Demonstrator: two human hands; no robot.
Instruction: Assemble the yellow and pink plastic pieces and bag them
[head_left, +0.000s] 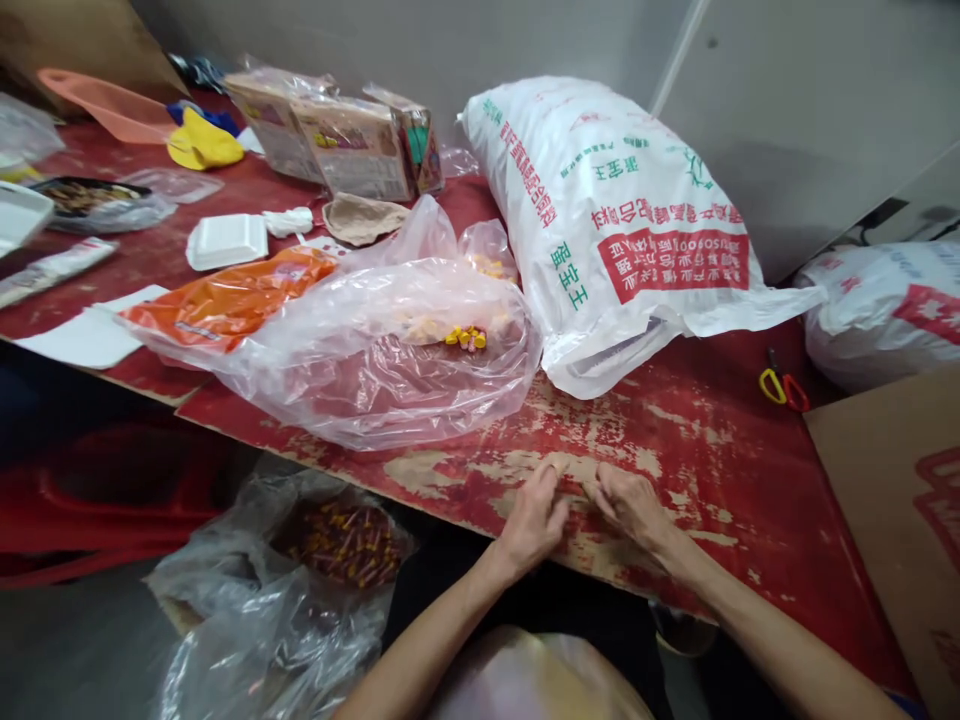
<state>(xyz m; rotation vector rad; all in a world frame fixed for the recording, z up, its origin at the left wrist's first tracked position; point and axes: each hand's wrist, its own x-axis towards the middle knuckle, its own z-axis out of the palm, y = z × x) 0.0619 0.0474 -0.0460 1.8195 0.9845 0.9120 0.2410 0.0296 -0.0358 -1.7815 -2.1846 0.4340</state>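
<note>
My left hand (534,515) is at the front edge of the worn red table (720,430), its fingers curled in. Close beside it, my right hand (630,503) has thumb and fingers pinched together. What either hand holds, if anything, is too small or hidden to make out. Beyond them lies a clear plastic bag (360,370), its mouth facing right, with several small yellow-and-pink pieces (466,338) in it. More such pieces (349,545) fill an open bag-lined container below the table edge, left of my lap.
A large white woven sack (607,200) stands behind my hands, with another sack (892,310) at right. Scissors (784,388) lie near a cardboard box (892,500). Wrapped boxes (352,145), an orange bag (232,295) and a white foam box (227,241) are at left.
</note>
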